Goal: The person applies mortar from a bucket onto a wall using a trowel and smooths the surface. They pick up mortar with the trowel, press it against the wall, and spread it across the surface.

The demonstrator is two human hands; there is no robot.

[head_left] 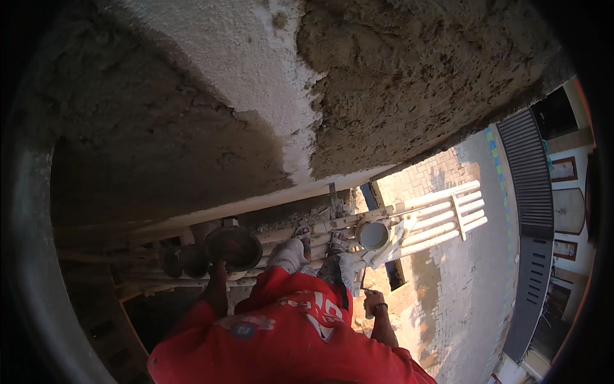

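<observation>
Fingers of the left hand (217,267) gripped a round dark pan (233,248) held out over the bamboo scaffold (435,214); right hand (371,302) hung low, loosely curled, grip indiscernible, arm extended downward.

a rough wall (396,77) of wet brown plaster rises ahead of my grip, with a paler dry patch (256,83) to its left. a round bucket (373,234) sits on the bamboo pole scaffold (441,214) beyond my right grip. far below it lies a paved courtyard (460,275) and a dark ribbed gate (531,192).
</observation>
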